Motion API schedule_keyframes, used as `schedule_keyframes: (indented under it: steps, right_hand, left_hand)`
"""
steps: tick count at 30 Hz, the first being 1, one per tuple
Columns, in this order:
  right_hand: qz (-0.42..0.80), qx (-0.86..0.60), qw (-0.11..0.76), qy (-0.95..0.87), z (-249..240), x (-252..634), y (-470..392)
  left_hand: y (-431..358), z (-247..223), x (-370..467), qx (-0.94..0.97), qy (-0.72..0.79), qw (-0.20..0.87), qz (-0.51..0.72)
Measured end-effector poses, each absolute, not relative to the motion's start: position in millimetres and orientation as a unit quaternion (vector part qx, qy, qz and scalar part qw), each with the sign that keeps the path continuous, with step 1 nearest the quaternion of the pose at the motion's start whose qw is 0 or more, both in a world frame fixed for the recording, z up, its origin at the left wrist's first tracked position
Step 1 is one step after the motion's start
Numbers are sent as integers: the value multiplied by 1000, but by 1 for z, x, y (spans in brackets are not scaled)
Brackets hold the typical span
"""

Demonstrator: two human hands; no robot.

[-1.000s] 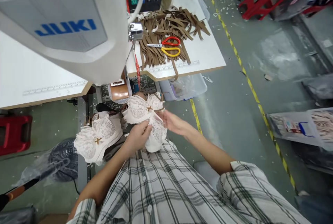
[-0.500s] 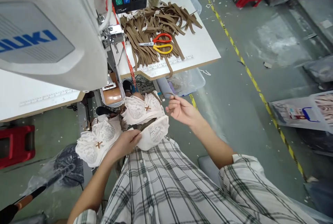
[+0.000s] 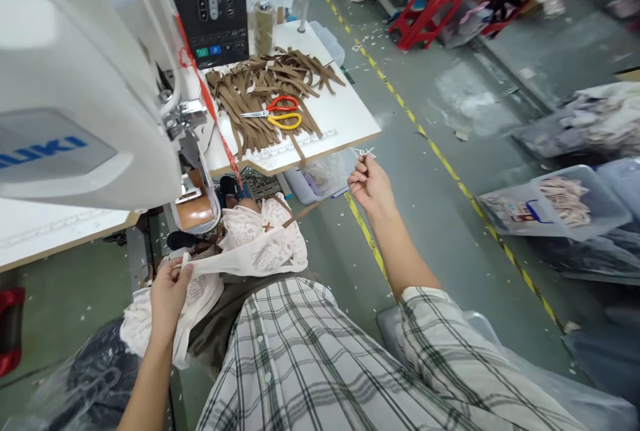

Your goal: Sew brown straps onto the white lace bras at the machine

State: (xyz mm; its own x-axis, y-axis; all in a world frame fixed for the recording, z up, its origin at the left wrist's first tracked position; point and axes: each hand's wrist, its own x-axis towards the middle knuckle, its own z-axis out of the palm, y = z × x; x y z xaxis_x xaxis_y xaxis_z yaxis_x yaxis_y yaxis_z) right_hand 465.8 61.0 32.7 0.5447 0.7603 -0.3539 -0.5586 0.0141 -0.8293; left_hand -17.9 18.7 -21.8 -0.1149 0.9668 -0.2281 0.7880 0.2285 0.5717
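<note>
A white lace bra (image 3: pixel 277 251) with a small brown bow lies across my lap, in front of the sewing machine. My left hand (image 3: pixel 171 287) is closed on the end of its white side band, which is drawn out to the left. A narrow brown strap (image 3: pixel 301 215) runs from the bra up to the right toward my right hand (image 3: pixel 373 187), whose fingers are closed on it. The strap's far end is hidden in the fingers. Beneath my left hand hangs more white lace (image 3: pixel 145 321), partly covered by the band.
The sewing machine (image 3: pixel 90 117) stands at the left, its control panel (image 3: pixel 205 11) behind. Brown strips (image 3: pixel 250 111) lie heaped on the white table (image 3: pixel 345 127), with red-and-yellow-handled scissors (image 3: pixel 283 114) on top. A plastic bin (image 3: pixel 305 187) sits under the table edge.
My left hand has moved left, pulling the band out straight. My right hand has moved up and right, drawing the brown strap away from the bra. The camera view has shifted.
</note>
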Motion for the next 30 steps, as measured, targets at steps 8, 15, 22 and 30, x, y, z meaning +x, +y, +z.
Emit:
schedule_keyframes:
  steps: [8,15,22,30]
  right_hand:
    - [466,-562,550,-405,46,371,37]
    - [375,-468,318,-734,83,301,15]
    - [419,-444,271,-744,82,292,14]
    - [456,-497,373,-637,76,296,14]
  left_hand:
    - [18,25,50,716,629,189,238]
    - [20,108,90,780,452,350,253]
    - [15,96,86,805,453,303,233]
    - [19,99,74,787,461,338,232]
